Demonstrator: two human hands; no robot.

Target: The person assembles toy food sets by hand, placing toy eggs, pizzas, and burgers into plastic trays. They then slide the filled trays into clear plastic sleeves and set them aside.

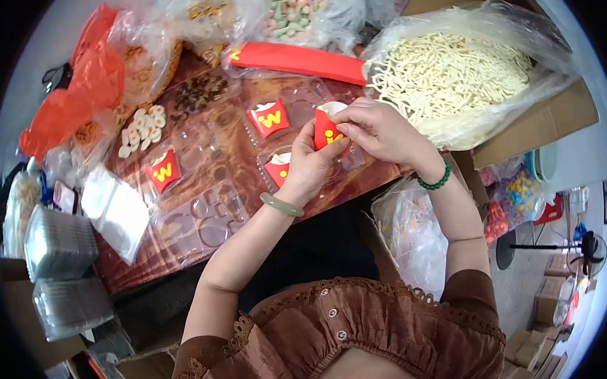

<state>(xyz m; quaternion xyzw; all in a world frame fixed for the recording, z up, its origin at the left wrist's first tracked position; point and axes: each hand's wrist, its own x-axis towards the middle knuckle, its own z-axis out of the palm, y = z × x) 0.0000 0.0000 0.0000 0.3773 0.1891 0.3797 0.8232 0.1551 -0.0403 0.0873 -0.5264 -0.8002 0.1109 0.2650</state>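
Observation:
Over the table, a small red fries carton (324,127) with a yellow logo is held upright between both hands. My left hand (306,166) is closed around its lower left side. The fingers of my right hand (382,133) are pinched at its upper right edge, partly covering it. Something pale (332,108) shows in the carton's mouth. On clear plastic trays lie another red carton (269,118) behind my left hand, one (162,170) farther left, and one (277,169) partly hidden by my left wrist.
At right, a plastic-lined box holds many pale fry-like sticks (454,71). Flat red cartons (298,62) lie stacked at the back. White egg-like pieces (142,131) and dark small pieces (201,92) lie left. Stacked clear trays (60,241) stand at the left edge.

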